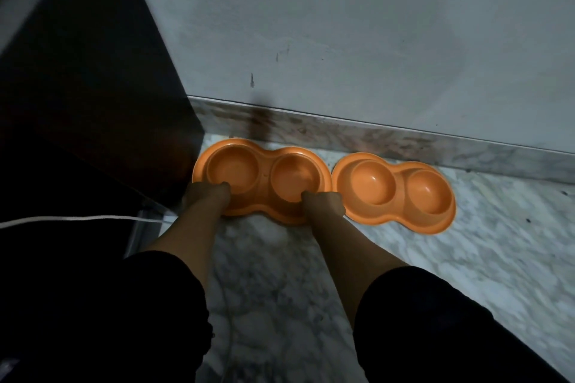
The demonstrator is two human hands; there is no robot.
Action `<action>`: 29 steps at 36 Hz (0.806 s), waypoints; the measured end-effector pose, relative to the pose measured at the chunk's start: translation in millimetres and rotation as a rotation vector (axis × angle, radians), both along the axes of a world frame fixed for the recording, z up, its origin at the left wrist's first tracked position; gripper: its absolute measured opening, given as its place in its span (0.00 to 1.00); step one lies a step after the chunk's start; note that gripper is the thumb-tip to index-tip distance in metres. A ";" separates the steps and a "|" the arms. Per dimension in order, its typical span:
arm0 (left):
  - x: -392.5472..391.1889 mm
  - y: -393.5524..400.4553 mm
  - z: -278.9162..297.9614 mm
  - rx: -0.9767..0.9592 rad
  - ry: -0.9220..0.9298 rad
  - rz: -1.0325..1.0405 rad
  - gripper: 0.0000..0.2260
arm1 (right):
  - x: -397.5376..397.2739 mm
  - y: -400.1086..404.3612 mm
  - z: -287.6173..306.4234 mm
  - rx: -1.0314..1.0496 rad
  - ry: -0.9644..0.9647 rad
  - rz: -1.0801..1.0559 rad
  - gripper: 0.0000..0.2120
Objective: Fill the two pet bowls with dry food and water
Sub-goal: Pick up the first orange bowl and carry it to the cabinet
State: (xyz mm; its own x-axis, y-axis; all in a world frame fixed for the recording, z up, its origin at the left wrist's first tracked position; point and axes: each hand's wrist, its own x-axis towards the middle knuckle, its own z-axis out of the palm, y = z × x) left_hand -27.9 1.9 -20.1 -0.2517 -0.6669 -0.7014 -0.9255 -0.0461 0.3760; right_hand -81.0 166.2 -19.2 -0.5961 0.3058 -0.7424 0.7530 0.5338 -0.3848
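Head view looks down at a marble floor point(273, 258) where it meets a pale wall point(342, 25) with a stained skirting strip point(373, 137) along its foot. Two orange double pet bowls lie side by side on the floor just in front of that strip, their rims almost touching. Each is a single moulded tray with two round wells, and all four wells look empty and dry.

The left double bowl point(264, 171) sits close against a dark cabinet point(93, 87) that fills the left of the view. Both hands are on this bowl. The left hand point(208, 196) grips the near rim at the left well, its fingers point(222, 186) curled over the edge into the well. The right hand point(323, 204) grips the near rim at the right well, its fingers point(306, 195) hooked over the edge in the same way. Both sets of fingers are clamped on the rim.

The right double bowl point(395, 193) lies untouched, slightly turned so its far end points toward the right. Black sleeves point(420, 320) cover the upper forearms. A thin white cable point(77, 218) runs across the dark lower left toward the cabinet corner.
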 end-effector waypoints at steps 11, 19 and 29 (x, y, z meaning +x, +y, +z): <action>29.7 48.7 131.1 0.026 0.011 0.043 0.26 | 23.0 44.5 136.0 0.031 -0.008 -0.053 0.31; 43.8 78.8 269.8 0.071 0.047 0.039 0.27 | 46.8 79.9 283.1 0.038 0.042 -0.068 0.29; 64.3 92.5 452.9 0.075 0.110 0.028 0.30 | 80.7 102.3 474.2 0.026 0.077 -0.141 0.30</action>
State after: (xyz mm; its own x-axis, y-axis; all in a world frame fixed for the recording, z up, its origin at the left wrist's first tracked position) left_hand 36.4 94.4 432.8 -0.3118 -0.6217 -0.7185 -0.8770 -0.1026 0.4693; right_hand -0.4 268.4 455.0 -0.6005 0.4092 -0.6870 0.7902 0.4351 -0.4316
